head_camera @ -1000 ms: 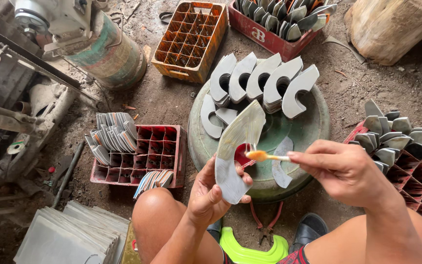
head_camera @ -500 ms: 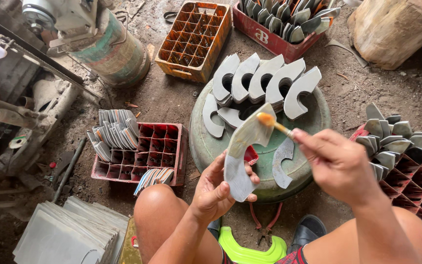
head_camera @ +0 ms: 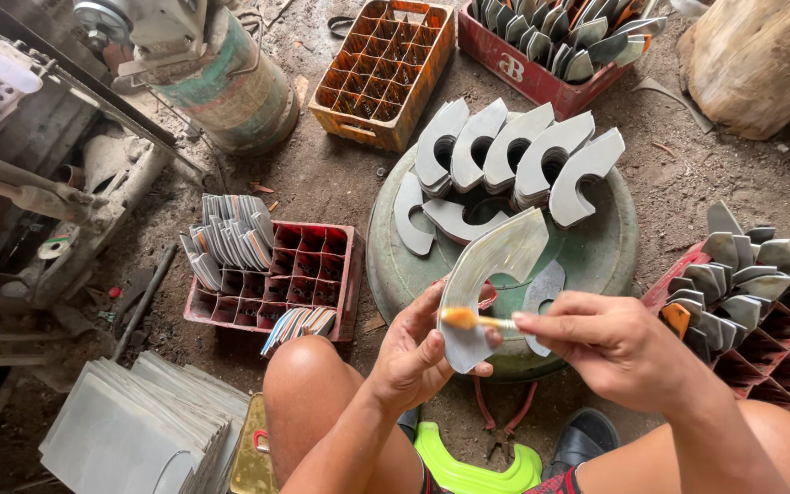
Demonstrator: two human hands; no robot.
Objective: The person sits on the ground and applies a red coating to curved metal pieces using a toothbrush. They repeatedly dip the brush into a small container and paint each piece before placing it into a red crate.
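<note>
1. Plainly, the left hand (head_camera: 413,352) is closed on a curved grey metal piece (head_camera: 486,274), fingers wrapped round its lower end; the thumb side is hidden behind the sheet, and the palm faces up toward the camera with the wrist bent back.
2. At 3 o'clock of it, the right hand (head_camera: 610,343) is pinched shut on a small brush (head_camera: 473,319), whose orange-tipped head lies against the lower part of the piece. Most of the handle is hidden inside the fingers, and the forearm runs off the frame at 5 o'clock.
3. The piece stands nearly upright above a round green drum top (head_camera: 610,256). Its hooked end points to 1 o'clock.
4. On the drum, at 12 o'clock of the hands, a row of similar cut pieces (head_camera: 514,155) leans together, with flat ones beside them.
5. At 9 o'clock sits a red crate (head_camera: 308,274) partly filled with thin blanks. Another crate at 3 o'clock (head_camera: 770,338) is cut off by the frame edge.
6. Pliers (head_camera: 500,425) lie on the ground at 6 o'clock, partly hidden under the wrists.
7. Both knees are cut off at the bottom edge.
</note>
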